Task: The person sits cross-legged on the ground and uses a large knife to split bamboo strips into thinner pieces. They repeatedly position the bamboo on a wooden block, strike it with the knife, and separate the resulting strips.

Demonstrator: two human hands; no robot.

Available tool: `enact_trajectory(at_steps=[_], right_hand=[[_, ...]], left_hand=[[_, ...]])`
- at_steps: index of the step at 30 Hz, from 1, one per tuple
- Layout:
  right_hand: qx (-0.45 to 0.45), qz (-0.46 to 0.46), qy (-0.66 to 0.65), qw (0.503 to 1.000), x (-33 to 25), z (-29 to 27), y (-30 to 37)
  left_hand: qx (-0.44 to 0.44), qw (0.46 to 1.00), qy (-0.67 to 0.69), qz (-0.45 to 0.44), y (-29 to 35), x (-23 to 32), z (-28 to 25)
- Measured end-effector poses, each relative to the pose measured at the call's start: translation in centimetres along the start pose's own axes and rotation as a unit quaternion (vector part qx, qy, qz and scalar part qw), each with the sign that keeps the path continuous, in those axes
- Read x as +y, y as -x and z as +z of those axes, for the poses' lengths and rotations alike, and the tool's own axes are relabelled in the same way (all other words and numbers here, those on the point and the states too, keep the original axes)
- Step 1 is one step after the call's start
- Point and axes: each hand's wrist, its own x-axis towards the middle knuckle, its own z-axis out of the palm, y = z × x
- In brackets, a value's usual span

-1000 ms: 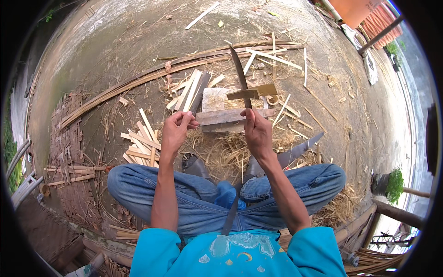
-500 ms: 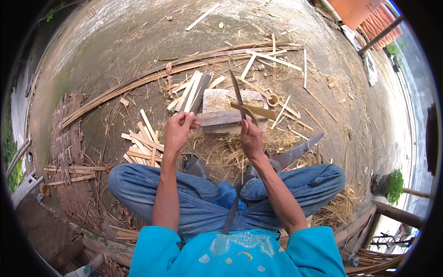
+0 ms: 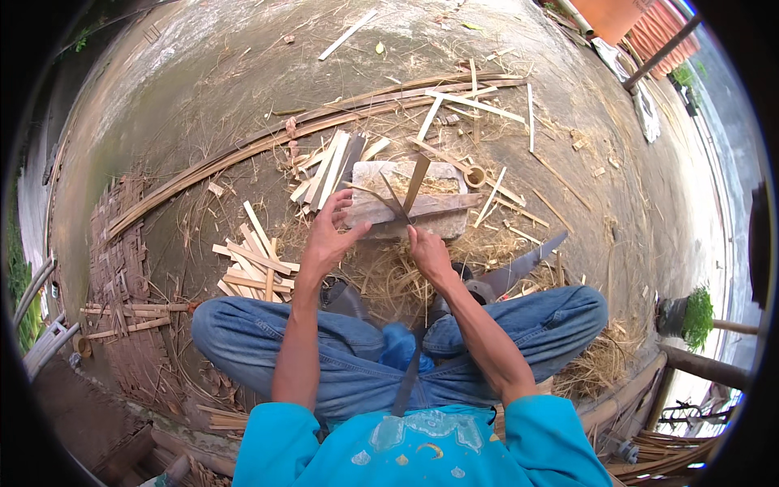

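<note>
My right hand (image 3: 430,253) is closed around the lower end of several thin bamboo strips (image 3: 416,185), which fan out upward from my fingers. One strip is broad and tan; the others look narrower and darker. To the left, my left hand (image 3: 331,235) is open, its fingers spread and nothing in it. Its thumb is near the left end of a flat wooden bar (image 3: 446,206), which lies across a pale stone block (image 3: 375,172) in front of me. Whether the thumb touches the bar, I cannot tell.
A saw-like blade (image 3: 531,261) lies by my right foot. Cut bamboo slats (image 3: 258,264) are piled on the left, with more slats (image 3: 329,170) beside the block. Long strips (image 3: 243,154) curve across the ground beyond. Shavings (image 3: 393,272) litter the ground by my feet.
My left hand has opened from a pinch and its fingers have spread. My right hand has moved slightly left and down, turning the fanned strips leftward.
</note>
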Motion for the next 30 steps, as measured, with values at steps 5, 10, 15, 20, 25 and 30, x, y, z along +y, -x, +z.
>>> enact_trajectory(at_steps=[5, 10, 15, 20, 25, 30], right_hand=[[-0.029, 0.034, 0.021, 0.999, 0.4, 0.5, 0.2], [-0.027, 0.039, -0.061, 0.997, -0.3, -0.4, 0.7], [-0.03, 0.129, -0.176, 0.975, -0.7, -0.8, 1.7], [0.092, 0.135, -0.191, 0.968, -0.7, 0.5, 1.4], [0.079, 0.116, -0.083, 0.987, -2.7, -0.1, -0.9], [0.081, 0.076, -0.075, 0.991, 0.1, 1.6, -1.8]], left_hand=[[0.027, 0.997, 0.017, 0.075, -1.8, -0.1, 4.2], [0.045, 0.994, 0.094, -0.017, -2.6, -1.8, 4.0], [0.057, 0.984, 0.151, -0.077, -1.8, -3.2, 4.2], [-0.031, 0.988, 0.083, -0.124, -1.4, -5.3, 4.7], [-0.043, 0.989, 0.071, -0.125, -1.1, -5.3, 4.2], [-0.066, 0.988, 0.067, -0.123, -0.8, -5.5, 4.2]])
